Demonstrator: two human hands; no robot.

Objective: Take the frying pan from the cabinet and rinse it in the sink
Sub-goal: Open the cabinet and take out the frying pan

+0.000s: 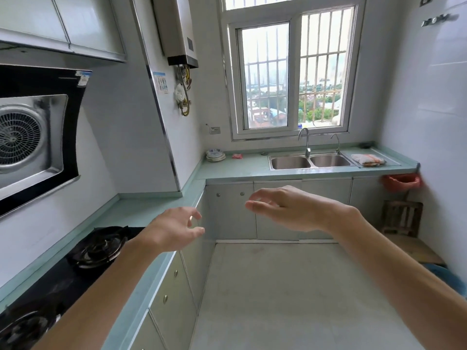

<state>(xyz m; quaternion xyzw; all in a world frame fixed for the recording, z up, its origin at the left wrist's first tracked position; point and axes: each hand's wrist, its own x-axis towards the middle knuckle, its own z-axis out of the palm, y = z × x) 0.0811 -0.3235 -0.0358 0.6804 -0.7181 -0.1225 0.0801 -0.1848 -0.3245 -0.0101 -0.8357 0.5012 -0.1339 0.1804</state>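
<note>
the person is standing in a narrow kitchen with both arms held out in front, and nothing is in either hand. the left hand [177, 229] is hovering over the edge of the counter [141, 213] beside the stove [98, 248], its fingers loosely curled and slightly apart, gripping nothing. the right hand [290, 210] is hanging in the air in front of the lower cabinets [235, 213], palm turned inward, fingers relaxed and a little spread, also empty.

the frying pan is not showing anywhere; all the cabinet doors in view are closed, so it is presumably sitting behind one of them, though which one cannot be told. the sink [310, 162] is lying well ahead under the window [290, 79], with its faucet [306, 141] standing between the two basins, both looking empty.

this looks like the very start: the person is heading toward the cabinets, with no door opened yet. the next move is calling for one hand to take a door knob [242, 194] and pull, while the other stays free to lift the pan out by its handle.
</note>
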